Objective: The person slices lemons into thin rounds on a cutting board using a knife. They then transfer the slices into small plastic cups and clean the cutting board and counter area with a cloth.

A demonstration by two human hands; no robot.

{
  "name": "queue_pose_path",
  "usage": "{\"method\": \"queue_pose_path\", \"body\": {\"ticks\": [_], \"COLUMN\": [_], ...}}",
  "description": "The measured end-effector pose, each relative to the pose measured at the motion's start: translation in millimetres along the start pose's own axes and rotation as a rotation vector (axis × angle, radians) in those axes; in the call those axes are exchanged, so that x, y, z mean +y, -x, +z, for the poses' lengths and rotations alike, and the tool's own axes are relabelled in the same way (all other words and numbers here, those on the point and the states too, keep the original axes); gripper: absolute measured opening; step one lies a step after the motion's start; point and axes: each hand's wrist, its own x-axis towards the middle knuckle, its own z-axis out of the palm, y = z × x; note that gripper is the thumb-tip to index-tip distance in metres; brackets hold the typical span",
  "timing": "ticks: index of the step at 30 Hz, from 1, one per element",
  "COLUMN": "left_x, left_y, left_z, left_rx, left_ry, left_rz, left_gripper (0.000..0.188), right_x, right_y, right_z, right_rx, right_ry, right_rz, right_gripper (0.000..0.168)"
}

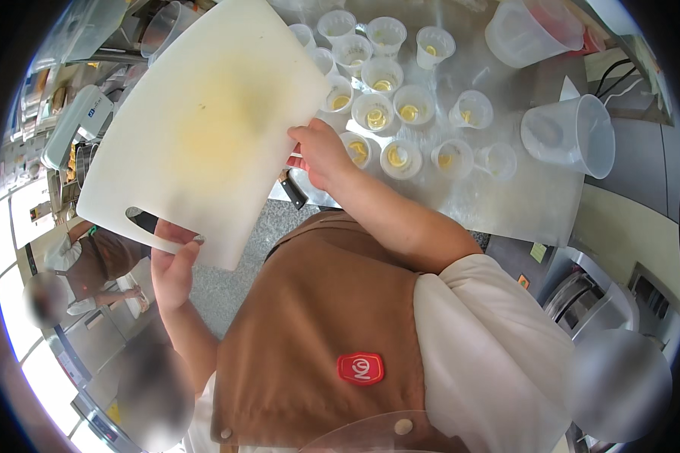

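Observation:
Both of my hands hold up a white plastic cutting board, tilted above the counter. My left hand grips it at the handle slot, with the thumb on the near face. My right hand pinches its right edge. A yellowish stain and a few dark specks mark the board's face. Right of it stand several clear plastic cups, among them a cup and another cup, with lemon slices in the bottom of many. A knife with a black handle lies below my right hand, its blade mostly hidden.
The cups stand on a stainless steel counter. A large clear plastic pitcher and a translucent container are at its right. Further left, a co-worker in a brown apron stands at another counter. A grey appliance sits beyond the board.

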Motion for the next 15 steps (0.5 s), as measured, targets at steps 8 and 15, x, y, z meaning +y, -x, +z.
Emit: {"method": "queue_pose_path", "body": {"ticks": [8,15], "left_x": [-1.3,7.6], "left_y": [2.6,7.9], "left_z": [5.8,15.4], "left_rx": [-0.015,-0.006], "left_ry": [0.088,0.078], "left_rz": [0.027,0.015], "left_gripper": [0.072,0.074], "right_x": [2.9,1.0], "right_y": [3.3,11.6], "right_z": [-3.0,-0.5], "right_rx": [-0.002,0.012], "right_ry": [-0.005,-0.005], "right_rz": [-0.022,-0.017], "right_gripper": [0.033,0.032]}}
